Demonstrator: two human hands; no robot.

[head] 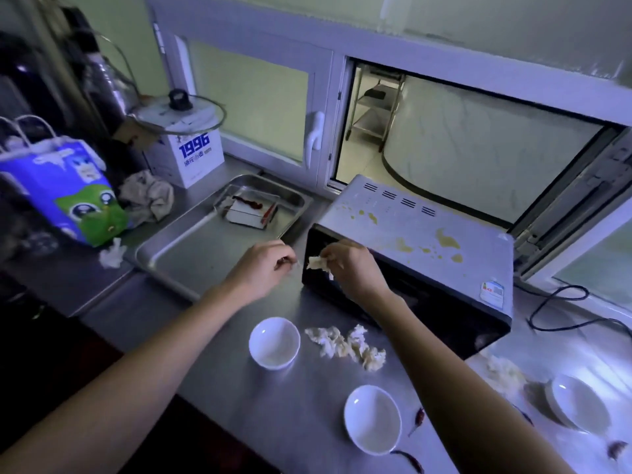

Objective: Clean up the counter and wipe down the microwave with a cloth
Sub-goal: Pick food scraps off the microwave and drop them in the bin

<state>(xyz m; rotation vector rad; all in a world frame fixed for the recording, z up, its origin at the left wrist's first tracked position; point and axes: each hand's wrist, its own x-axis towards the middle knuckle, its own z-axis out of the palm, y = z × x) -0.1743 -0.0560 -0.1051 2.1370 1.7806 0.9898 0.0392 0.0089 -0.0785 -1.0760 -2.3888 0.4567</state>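
Observation:
A silver microwave stands on the steel counter, its top spotted with yellow stains. My right hand pinches a crumpled scrap of tissue in front of the microwave's left corner. My left hand hovers beside it over the tray's edge, fingers curled; a thin sliver shows at its fingertips. More crumpled tissue lies on the counter below. A grey cloth sits bunched at the back left.
Three white bowls and dried chillies lie near the front. A steel tray holds a small box. A blue paper bag, a white carton under a glass lid, and a black cord are around.

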